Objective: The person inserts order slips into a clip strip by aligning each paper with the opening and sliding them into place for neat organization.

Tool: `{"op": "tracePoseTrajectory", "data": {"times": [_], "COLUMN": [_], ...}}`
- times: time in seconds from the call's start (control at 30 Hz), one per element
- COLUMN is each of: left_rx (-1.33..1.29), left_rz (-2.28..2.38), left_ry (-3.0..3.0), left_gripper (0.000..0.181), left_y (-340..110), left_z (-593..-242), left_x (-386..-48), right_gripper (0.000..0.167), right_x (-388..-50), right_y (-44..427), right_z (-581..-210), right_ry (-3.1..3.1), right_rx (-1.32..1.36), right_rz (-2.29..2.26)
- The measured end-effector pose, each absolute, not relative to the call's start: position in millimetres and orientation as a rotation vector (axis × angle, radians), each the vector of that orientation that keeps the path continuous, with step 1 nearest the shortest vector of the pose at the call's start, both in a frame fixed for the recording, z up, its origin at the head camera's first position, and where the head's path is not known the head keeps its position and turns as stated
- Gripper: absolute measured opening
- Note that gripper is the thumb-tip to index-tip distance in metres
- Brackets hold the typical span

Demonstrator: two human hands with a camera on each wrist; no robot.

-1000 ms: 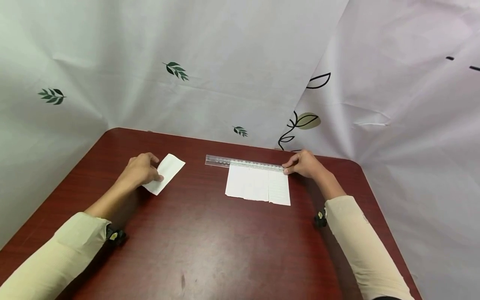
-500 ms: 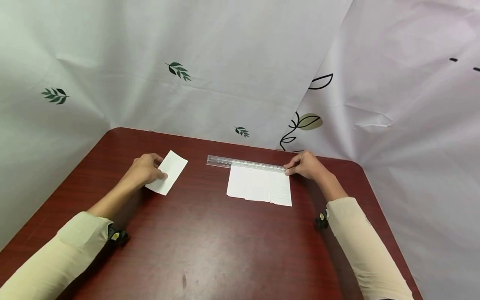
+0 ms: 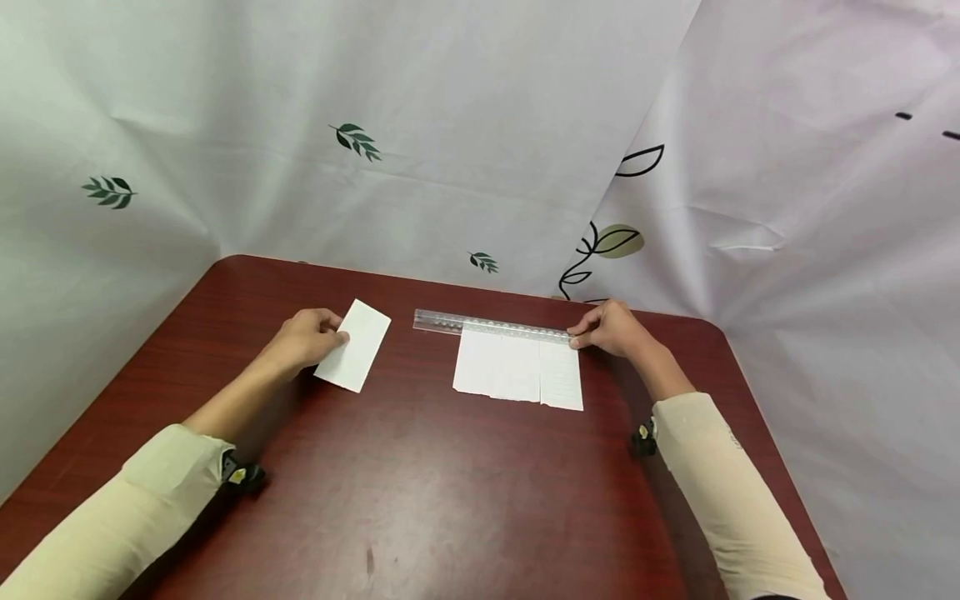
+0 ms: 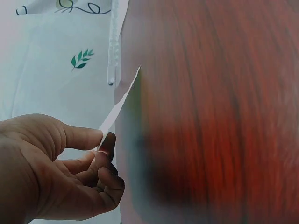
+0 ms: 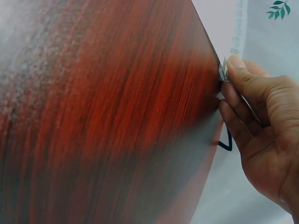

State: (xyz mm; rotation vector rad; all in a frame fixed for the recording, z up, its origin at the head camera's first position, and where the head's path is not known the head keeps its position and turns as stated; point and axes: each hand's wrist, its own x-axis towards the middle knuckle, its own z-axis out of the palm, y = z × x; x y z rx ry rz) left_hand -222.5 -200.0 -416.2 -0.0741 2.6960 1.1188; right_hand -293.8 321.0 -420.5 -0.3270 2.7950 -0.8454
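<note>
In the head view my left hand point(image 3: 302, 340) pinches a small rectangular piece of white paper point(image 3: 365, 343) by its left edge. Seen edge-on in the left wrist view, that paper point(image 4: 117, 111) sits between thumb and fingers. My right hand point(image 3: 611, 327) pinches the right end of a clear plastic ruler point(image 3: 441, 322), thumb on top. The ruler lies across the top edge of white paper pieces point(image 3: 495, 365) set side by side, with a narrower, faintly lined strip point(image 3: 561, 377) at the right. Their lower edges look torn. The right wrist view shows the right hand point(image 5: 266, 112) gripping the ruler's end.
Everything is on a dark red wooden table point(image 3: 435, 483) with rounded far corners. A white sheet point(image 3: 465, 125) printed with leaves hangs behind it, close to the far edge. The ruler's left end reaches past the papers, over bare wood.
My left hand has moved to the right with the piece of paper, bringing it nearer the ruler and turning it slightly more upright. The right hand, ruler and other papers stay in place.
</note>
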Motion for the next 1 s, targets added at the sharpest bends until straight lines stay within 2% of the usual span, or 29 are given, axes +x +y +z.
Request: {"op": "tracePoseTrajectory", "data": {"times": [0.53, 1.0], "left_rx": [-0.076, -0.169], "left_rz": [1.353, 1.654], "left_ry": [2.484, 2.165], "left_gripper": [0.042, 0.043], "left_y": [-182, -147], "left_z": [-421, -435], "left_x": [-217, -217], "right_gripper": [0.014, 0.013], "right_x": [-294, -296], "right_y": [319, 321], "right_z": [-424, -424], "right_ry": [2.798, 2.798], "right_rx": [-0.326, -0.298], "right_rz": [-0.860, -0.854]}}
